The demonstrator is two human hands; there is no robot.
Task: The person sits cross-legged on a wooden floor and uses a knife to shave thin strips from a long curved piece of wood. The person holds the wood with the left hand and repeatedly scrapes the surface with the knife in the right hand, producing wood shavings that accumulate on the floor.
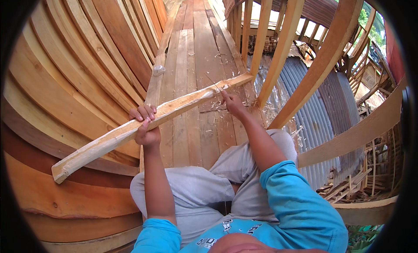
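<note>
We see the left hand (148,135) clamped firmly on a long squared timber (187,102), its fingers lying over the far side and its thumb on the near side. The timber runs slantwise: its thicker end is to the lower left of this hand, and its other end reaches past the right hand (234,105), up to the railing slats (282,48). The right hand is closed on a thin tool (212,82), which points ahead of the fingers over the timber; we cannot make out its handle. Below both hands we see the plank floor (183,139), where wood shavings (219,55) are scattered. To the left of the left hand, many sawn boards (65,74) are set side by side. To the right of the right hand, beyond the slats, we notice a corrugated metal sheet (311,105).
</note>
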